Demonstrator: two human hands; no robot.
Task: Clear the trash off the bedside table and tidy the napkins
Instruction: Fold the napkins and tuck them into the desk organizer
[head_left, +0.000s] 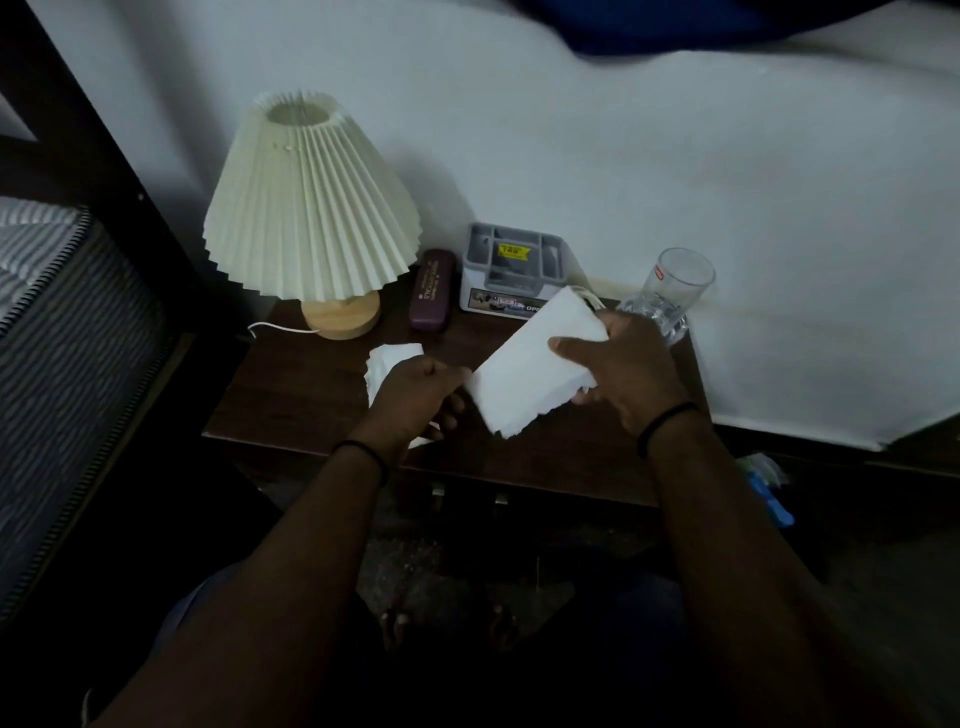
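A thick stack of white napkins (524, 364) is held tilted above the dark wooden bedside table (291, 395). My right hand (618, 374) grips the stack's right side, thumb on top. My left hand (415, 400) pinches the stack's lower left corner with curled fingers. A second, smaller pile of white napkins (389, 361) lies on the table, partly hidden under my left hand.
On the table stand a pleated cream lamp (311, 208) with a wooden base, a maroon case (434, 288), a grey organiser box (511, 267) and a clear glass (670, 291) at the right edge. A bed (57, 332) is at the left. Blue and white items (769, 493) lie on the floor at the right.
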